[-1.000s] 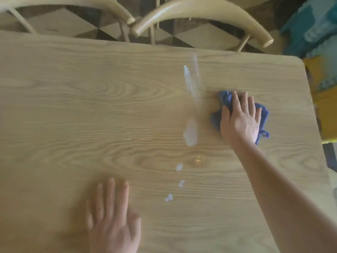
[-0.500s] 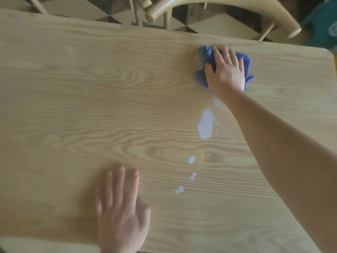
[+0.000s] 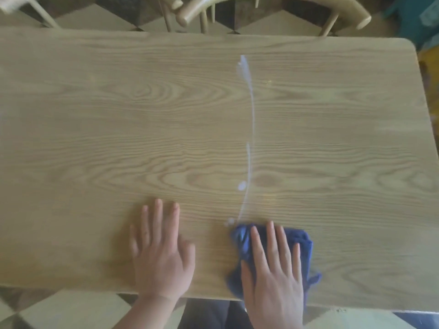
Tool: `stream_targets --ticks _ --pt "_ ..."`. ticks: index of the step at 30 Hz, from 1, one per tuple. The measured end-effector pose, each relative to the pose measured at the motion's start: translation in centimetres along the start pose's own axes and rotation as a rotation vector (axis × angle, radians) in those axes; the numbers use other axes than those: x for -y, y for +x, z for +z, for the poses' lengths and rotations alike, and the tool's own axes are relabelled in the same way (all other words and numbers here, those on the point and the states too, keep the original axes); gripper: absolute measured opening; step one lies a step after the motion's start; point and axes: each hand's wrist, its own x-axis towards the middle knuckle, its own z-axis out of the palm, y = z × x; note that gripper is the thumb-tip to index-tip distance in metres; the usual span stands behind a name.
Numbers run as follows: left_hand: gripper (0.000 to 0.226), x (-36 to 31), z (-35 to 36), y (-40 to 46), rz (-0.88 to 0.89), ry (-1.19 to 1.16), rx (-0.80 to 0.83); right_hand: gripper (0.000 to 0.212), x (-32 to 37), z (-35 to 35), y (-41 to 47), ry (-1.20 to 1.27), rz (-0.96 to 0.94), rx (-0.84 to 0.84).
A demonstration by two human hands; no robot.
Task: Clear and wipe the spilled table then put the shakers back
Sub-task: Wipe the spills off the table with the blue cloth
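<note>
A thin white streak of spilled liquid [image 3: 250, 129] runs from the far side of the wooden table [image 3: 95, 138] towards me, with small drops near its end. My right hand [image 3: 273, 269] lies flat, pressing a crumpled blue cloth [image 3: 306, 243] onto the table at the near edge, just below the streak's end. To the left of the cloth my left hand [image 3: 161, 252] rests flat on the wood, fingers apart, holding nothing. No shakers are in view.
Two pale wooden chairs, the left chair [image 3: 35, 5] and the right chair [image 3: 273, 5], stand at the table's far side. A teal object [image 3: 418, 20] sits past the far right corner. Tiled floor [image 3: 59, 312] shows below the near edge.
My right hand has dragged the blue cloth from the far side of the table down to the near edge, smearing the white puddles into a thin line. The left hand stays flat.
</note>
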Motion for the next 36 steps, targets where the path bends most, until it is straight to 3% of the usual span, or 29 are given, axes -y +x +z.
stream_targets --ticks 7,15,22,29,36 --pt "0.073 -0.1 -0.1 0.1 -0.004 -0.02 -0.011 0.06 0.0 -0.8 6.4 0.014 -0.053 0.02" --pt "0.073 -0.1 0.1 0.3 0.003 0.0 -0.123 0.059 -2.3 -3.7 31.7 0.029 0.072 -0.143" --pt "0.078 0.4 0.8 0.4 0.015 0.041 -0.182 0.054 0.2 -5.8 47.9 0.009 0.077 -0.128" --pt "0.079 0.0 0.5 0.5 0.019 0.052 -0.168 0.06 3.9 -4.8 46.9 0.008 0.067 -0.078" --pt "0.079 -0.2 0.3 0.3 -0.009 0.053 -0.146 0.063 16.4 0.6 34.9 0.015 -0.412 0.016"
